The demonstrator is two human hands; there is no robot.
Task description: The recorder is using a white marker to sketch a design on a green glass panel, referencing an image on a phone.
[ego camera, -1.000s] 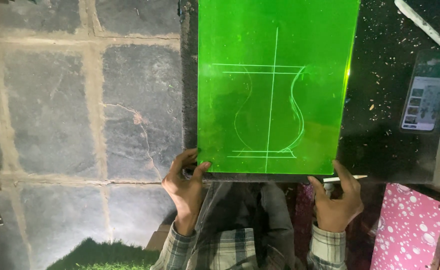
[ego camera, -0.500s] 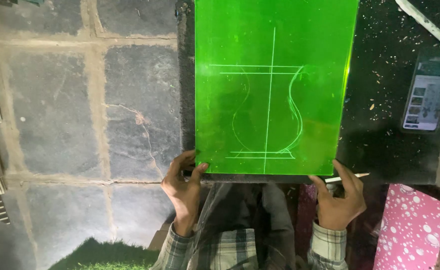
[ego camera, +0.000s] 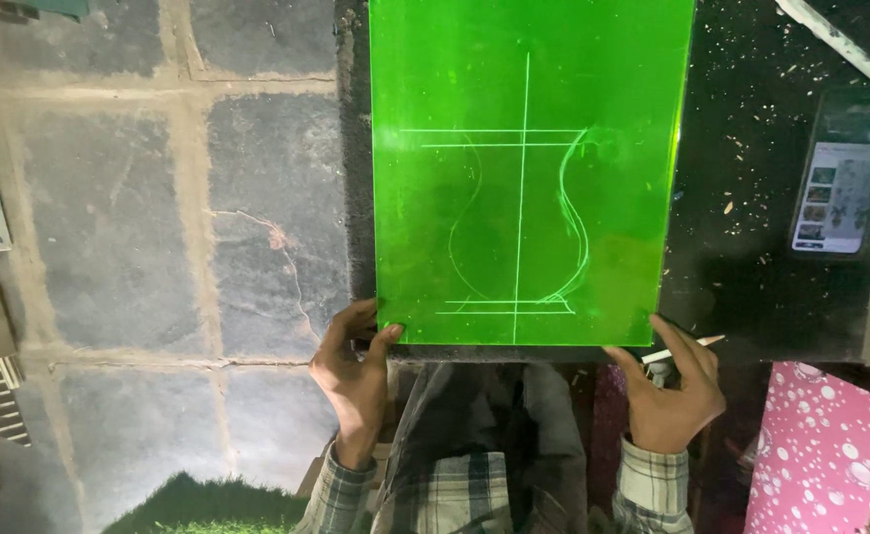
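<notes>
On the black table (ego camera: 751, 227) we are steadying the green sheet (ego camera: 529, 168) by its near corners, left hand (ego camera: 356, 381) pinching one, right hand (ego camera: 672, 396) (pencil (ego camera: 682, 348) tucked in its fingers) the other, likely squaring it before more careful marking of the vase outline (ego camera: 519, 222).

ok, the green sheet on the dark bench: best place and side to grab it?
Take the green sheet at its near bottom corners, coming from the near edge. It lies flat on the dark bench, but that edge sits at the bench's rim, so thumbs can pinch it. The left hand and right hand are there already.
</notes>
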